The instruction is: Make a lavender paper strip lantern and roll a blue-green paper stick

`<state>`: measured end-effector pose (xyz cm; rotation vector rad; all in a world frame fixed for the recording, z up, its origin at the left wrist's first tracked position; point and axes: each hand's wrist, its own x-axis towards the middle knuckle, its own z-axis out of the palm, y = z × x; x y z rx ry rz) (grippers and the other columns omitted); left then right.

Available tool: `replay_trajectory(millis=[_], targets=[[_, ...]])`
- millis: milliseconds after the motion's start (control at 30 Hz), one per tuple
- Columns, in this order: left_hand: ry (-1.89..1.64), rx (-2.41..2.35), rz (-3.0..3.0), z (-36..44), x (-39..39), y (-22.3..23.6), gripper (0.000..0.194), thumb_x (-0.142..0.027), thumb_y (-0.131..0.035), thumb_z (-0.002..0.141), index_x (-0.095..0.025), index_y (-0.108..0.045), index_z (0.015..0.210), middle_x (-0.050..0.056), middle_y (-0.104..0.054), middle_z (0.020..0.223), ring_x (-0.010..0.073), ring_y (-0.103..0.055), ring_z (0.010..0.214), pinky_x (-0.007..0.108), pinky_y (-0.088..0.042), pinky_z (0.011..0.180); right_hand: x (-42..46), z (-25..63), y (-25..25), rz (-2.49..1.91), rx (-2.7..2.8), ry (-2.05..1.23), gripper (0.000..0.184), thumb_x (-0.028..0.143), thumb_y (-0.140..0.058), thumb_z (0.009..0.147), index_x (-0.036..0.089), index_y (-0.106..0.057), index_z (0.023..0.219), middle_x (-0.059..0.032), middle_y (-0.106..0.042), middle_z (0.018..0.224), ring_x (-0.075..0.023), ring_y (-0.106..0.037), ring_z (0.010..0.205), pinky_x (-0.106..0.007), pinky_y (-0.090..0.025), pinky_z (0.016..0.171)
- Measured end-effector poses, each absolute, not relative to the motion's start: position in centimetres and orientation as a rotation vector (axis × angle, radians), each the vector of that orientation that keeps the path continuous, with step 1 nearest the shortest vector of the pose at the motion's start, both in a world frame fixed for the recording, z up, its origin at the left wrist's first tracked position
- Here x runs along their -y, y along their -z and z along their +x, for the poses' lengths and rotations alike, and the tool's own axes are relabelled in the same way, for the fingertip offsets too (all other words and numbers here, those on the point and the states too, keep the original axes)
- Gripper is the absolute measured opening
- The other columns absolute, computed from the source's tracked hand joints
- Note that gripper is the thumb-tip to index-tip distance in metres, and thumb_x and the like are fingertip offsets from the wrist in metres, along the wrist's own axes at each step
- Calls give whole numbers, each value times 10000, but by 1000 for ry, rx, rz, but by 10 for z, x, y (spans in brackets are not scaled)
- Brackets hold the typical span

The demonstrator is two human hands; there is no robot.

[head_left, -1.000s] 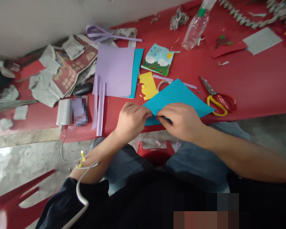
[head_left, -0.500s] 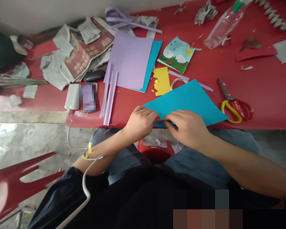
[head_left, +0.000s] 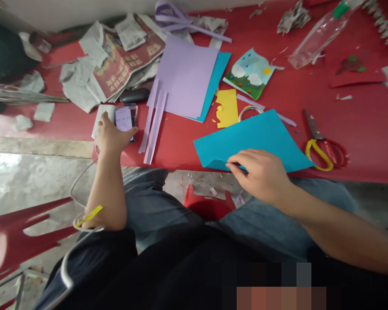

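Note:
A sheet of blue paper [head_left: 242, 140] lies at the table's front edge. Its near edge is pinched between the thumb and fingers of my right hand [head_left: 261, 174], and it bends up slightly there. My left hand [head_left: 111, 134] is over at the left, thumb and fingers spread, at the near end of a phone [head_left: 124, 119] with a lit screen. Partly under its fingers is a white power bank [head_left: 101, 115]. Whether the fingers touch either one, I cannot tell. Purple paper strips [head_left: 155, 129] lie just right of the phone.
Scissors [head_left: 320, 144] with yellow and red handles lie right of the blue sheet. Behind it are a tape roll [head_left: 248, 113], yellow paper [head_left: 228, 107] and a painted picture [head_left: 250, 74]. Purple sheets [head_left: 187, 77], newspaper [head_left: 129, 60] and a plastic bottle [head_left: 321, 36] are farther back. A cable [head_left: 74, 185] hangs by my left arm.
My left hand has let go of the blue paper and moved left to the phone and power bank. My right hand still pinches the sheet's near edge. The view has shifted slightly.

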<state>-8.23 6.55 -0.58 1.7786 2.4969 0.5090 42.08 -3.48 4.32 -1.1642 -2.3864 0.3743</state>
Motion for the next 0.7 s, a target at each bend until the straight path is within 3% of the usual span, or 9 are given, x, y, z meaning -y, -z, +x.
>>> replay_trajectory(millis=[100, 233, 300, 400, 567, 633, 700], targets=[[-410, -2631, 1655, -90, -65, 19, 1526, -993, -756, 528, 42, -389, 1588, 300, -668, 1520, 434, -654, 1448, 570, -479, 1008, 36, 420, -41, -1163, 2393, -383, 108, 170, -685, 1064, 204, -722, 968, -20, -789, 911, -216, -726, 844, -367, -489, 769], [-701, -2480, 1843, -97, -70, 26, 1445, -1036, -695, 539, -54, -447, 1569, 135, -806, 1356, 301, -707, 1390, 482, -440, 947, 36, 418, -40, -1168, 2419, -392, 109, 173, -671, 1071, 207, -724, 982, -22, -797, 927, -217, -731, 861, -366, -490, 770], [-620, -2528, 1765, -93, -73, 22, 1487, -1041, -714, 521, -108, -378, 1629, 107, -765, 1445, 320, -669, 1429, 529, -442, 1005, 36, 417, -40, -1168, 2427, -385, 113, 173, -667, 1074, 211, -723, 983, -23, -801, 930, -217, -732, 864, -365, -490, 771], [-462, -2620, 1583, -73, -73, 9, 1636, -1015, -797, 416, -188, -238, 1712, 96, -570, 1677, 426, -558, 1508, 662, -415, 1131, 36, 418, -41, -1172, 2424, -368, 115, 174, -667, 1076, 213, -724, 984, -26, -806, 939, -216, -732, 867, -366, -487, 777], [-772, -2550, 1785, -17, -56, -20, 1343, -678, -916, 649, -284, -264, 1755, 88, -516, 1697, 422, -590, 1440, 662, -467, 1085, 36, 419, -42, -1181, 2423, -353, 110, 168, -681, 1068, 200, -732, 977, -27, -798, 927, -221, -733, 850, -373, -475, 765], [-883, -2502, 1927, 14, -38, -31, 1203, -488, -869, 750, -278, -265, 1768, 129, -550, 1649, 444, -612, 1429, 696, -512, 1075, 36, 419, -43, -1178, 2427, -354, 113, 169, -682, 1067, 196, -736, 972, -29, -796, 919, -223, -736, 843, -376, -474, 759], [-1004, -2332, 2078, 48, -16, -41, 1123, -386, -837, 812, -314, -257, 1771, 112, -555, 1666, 415, -579, 1498, 667, -528, 1169, 36, 419, -44, -1174, 2431, -348, 109, 173, -686, 1066, 194, -744, 976, -33, -803, 931, -227, -744, 846, -379, -473, 754]])
